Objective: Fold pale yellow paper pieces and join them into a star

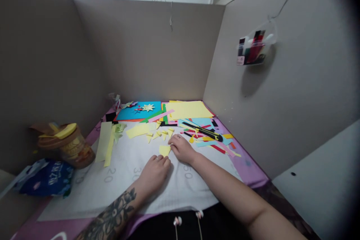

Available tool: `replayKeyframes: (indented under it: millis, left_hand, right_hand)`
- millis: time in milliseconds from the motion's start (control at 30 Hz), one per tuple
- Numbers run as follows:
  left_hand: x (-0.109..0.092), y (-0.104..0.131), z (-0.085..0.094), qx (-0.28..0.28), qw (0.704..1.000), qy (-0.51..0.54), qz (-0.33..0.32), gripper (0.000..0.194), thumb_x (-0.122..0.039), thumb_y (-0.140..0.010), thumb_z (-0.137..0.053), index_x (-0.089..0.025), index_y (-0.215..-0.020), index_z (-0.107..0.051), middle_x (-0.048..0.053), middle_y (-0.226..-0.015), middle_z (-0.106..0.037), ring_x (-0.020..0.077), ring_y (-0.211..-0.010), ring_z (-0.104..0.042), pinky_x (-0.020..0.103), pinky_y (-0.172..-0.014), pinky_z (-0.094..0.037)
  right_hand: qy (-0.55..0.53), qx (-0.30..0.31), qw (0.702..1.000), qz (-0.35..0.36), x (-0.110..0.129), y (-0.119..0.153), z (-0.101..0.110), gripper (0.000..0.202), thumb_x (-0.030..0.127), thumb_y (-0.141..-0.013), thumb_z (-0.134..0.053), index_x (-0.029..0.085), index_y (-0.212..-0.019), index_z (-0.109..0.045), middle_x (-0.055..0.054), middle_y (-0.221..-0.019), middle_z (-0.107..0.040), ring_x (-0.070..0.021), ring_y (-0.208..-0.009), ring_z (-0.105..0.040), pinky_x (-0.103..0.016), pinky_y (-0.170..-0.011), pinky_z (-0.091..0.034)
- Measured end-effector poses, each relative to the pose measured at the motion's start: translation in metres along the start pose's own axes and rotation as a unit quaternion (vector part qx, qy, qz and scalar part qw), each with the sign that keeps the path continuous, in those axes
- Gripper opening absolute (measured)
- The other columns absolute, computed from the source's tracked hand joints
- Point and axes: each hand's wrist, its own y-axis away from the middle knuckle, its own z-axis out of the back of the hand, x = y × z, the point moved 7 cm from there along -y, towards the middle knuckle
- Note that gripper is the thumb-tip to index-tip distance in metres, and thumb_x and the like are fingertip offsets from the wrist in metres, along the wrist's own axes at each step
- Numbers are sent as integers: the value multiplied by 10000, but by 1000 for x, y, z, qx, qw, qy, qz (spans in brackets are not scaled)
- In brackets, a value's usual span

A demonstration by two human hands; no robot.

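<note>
A small yellow piece of paper lies on the white sheet in front of me, between my hands. My left hand has its curled fingers on the paper's near edge. My right hand pinches the paper at its right edge, fingers bent together. Just beyond are several small folded yellow paper pieces in a loose row. A wider yellow paper strip lies behind them to the left. A black and yellow utility knife rests on coloured strips to the right of my right hand.
Coloured paper strips are scattered at right. Yellow sheets and a blue sheet bearing a paper star lie at the back. A brown tub and blue packet stand left. Grey panels enclose the table.
</note>
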Motion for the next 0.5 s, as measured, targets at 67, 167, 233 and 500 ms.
replayKeyframes:
  millis: [67,167,233,500]
  left_hand:
    - [-4,0,-2,2,999,-15,42,269,-71,-862,-394,-94,-1072,-561,159,-1089,-626,266,-980,-564,402,-834,-435]
    - [-9,-1,-7,15,997,-15,74,279,-67,-866,-380,-73,-1082,-556,172,-1089,-623,276,-1004,-556,403,-843,-439]
    - [-12,-1,-7,24,997,-13,75,273,-68,-869,-380,-72,-1073,-561,167,-1049,-632,273,-990,-560,400,-842,-442]
    - [17,12,5,41,998,-11,53,168,-114,-861,-471,-152,-926,-621,93,-935,-667,254,-910,-582,384,-786,-446]
  right_hand:
    - [-51,12,995,81,15,9,3,236,62,-768,-506,170,-953,-604,-85,-928,-620,-211,-917,-525,-357,-837,-455]
    - [-70,49,988,127,26,19,1,279,66,-764,-508,174,-984,-640,-87,-961,-658,-207,-923,-556,-358,-833,-474]
    - [-65,77,987,127,27,20,-4,292,59,-768,-496,170,-986,-656,-86,-976,-674,-204,-929,-571,-353,-837,-483]
    - [-58,97,987,112,23,17,-5,293,25,-725,-519,170,-931,-668,-68,-990,-692,-202,-945,-600,-348,-866,-485]
